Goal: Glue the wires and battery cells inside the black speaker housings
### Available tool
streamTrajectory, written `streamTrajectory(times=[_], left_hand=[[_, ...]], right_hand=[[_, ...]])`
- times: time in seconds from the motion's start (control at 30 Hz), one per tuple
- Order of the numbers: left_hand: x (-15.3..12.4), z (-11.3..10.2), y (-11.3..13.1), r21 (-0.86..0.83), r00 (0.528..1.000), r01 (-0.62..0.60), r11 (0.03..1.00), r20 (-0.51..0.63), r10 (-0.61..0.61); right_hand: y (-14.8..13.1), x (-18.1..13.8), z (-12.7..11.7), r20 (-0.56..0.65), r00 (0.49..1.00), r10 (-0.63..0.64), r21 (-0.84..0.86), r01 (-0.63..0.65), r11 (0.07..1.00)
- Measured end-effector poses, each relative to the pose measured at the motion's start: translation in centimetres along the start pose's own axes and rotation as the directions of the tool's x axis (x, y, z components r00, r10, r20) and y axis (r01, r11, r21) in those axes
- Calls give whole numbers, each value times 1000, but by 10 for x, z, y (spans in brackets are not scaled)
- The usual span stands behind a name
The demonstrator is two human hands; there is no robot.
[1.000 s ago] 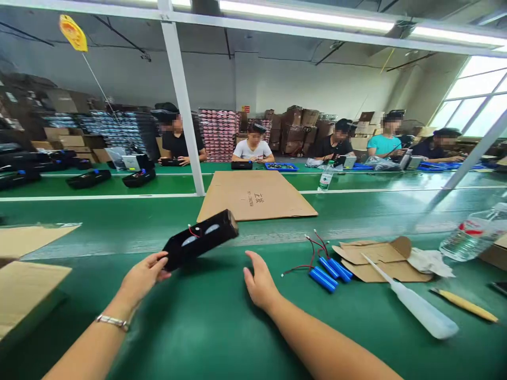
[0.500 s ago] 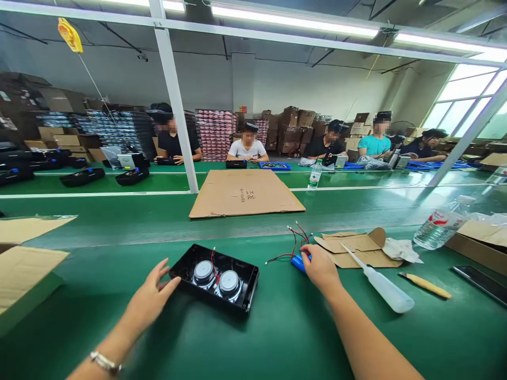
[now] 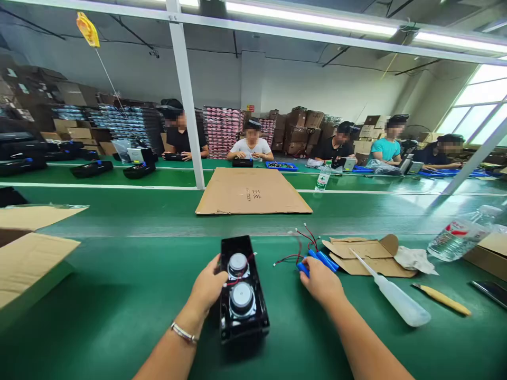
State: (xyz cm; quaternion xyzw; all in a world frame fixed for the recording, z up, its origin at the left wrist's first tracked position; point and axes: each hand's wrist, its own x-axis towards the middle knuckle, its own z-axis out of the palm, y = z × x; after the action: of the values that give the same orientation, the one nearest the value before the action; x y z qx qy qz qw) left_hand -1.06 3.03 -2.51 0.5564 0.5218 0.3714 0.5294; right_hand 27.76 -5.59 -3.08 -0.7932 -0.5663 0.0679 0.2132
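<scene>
A black speaker housing (image 3: pixel 256 295) stands lengthwise in front of me, its open side up. Two round speakers (image 3: pixel 241 297) with red and black wires sit inside it. My left hand (image 3: pixel 209 284) grips its left edge, thumb over the rim. To the right, several blue cylindrical batteries (image 3: pixel 328 260) with thin red and black leads lie on the green bench. My right hand (image 3: pixel 322 281) closes its fingers on the nearest blue battery (image 3: pixel 303 268); the palm side is hidden.
Right of the batteries lie flattened cardboard (image 3: pixel 368 254), a white squeeze bottle (image 3: pixel 404 301), a yellow-handled tool (image 3: pixel 443 300), a phone (image 3: pixel 491 293) and a water bottle (image 3: pixel 461 232). A cardboard sheet (image 3: pixel 253 192) lies ahead, an open carton (image 3: pixel 35 258) at left. Several co-workers sit opposite.
My left hand has taken hold of the housing, which has turned from lying crosswise to pointing away from me. My right hand stays at the batteries; more of them show. The view shifted slightly.
</scene>
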Motion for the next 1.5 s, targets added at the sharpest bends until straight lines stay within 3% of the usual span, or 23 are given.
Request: streamTrajectory(times=[0.13, 0.23, 0.3, 0.47, 0.7, 0.9, 1.13, 1.23, 1.3, 1.4, 1.43, 1.5], left_hand=[[-7, 7, 1, -23, 985, -22, 1000, 168, 25], [-10, 9, 0, -49, 974, -31, 998, 221, 41], [-11, 8, 0, -56, 973, -33, 998, 225, 45], [-10, 5, -5, -93, 971, -33, 995, 232, 54], [-7, 5, -11, -100, 978, -16, 995, 204, 36], [-6, 5, -14, -84, 982, -22, 996, 184, 37], [-8, 4, -13, -88, 978, -41, 995, 202, 58], [-12, 4, -11, -96, 976, -54, 994, 206, 73], [-15, 5, -10, -106, 977, -60, 993, 196, 80], [-17, 6, -10, -134, 982, -57, 989, 174, 80], [-18, 7, -10, -147, 982, -54, 988, 169, 79], [-18, 8, -9, -172, 983, -46, 984, 166, 75]], right_hand=[[-17, 2, -9, -86, 994, -67, 232, 85, 969], [-48, 12, -6, -168, 969, -180, 560, 244, 791], [-72, 24, 2, -178, 951, -251, 658, 305, 688], [-114, 48, 20, -26, 903, -430, 602, 357, 714], [-129, 64, 13, 162, 830, -534, 404, 438, 803], [-127, 76, 21, 119, 787, -606, 267, 562, 782], [-125, 71, 31, 54, 803, -594, 158, 581, 799], [-108, 59, 17, -36, 844, -535, 145, 534, 833], [-76, 46, -1, -156, 892, -424, 130, 444, 886], [5, 20, -33, -383, 905, -184, 53, 221, 974], [37, 11, -42, -461, 879, -123, -78, 98, 992], [104, -9, -54, -499, 866, 42, -282, -208, 937]])
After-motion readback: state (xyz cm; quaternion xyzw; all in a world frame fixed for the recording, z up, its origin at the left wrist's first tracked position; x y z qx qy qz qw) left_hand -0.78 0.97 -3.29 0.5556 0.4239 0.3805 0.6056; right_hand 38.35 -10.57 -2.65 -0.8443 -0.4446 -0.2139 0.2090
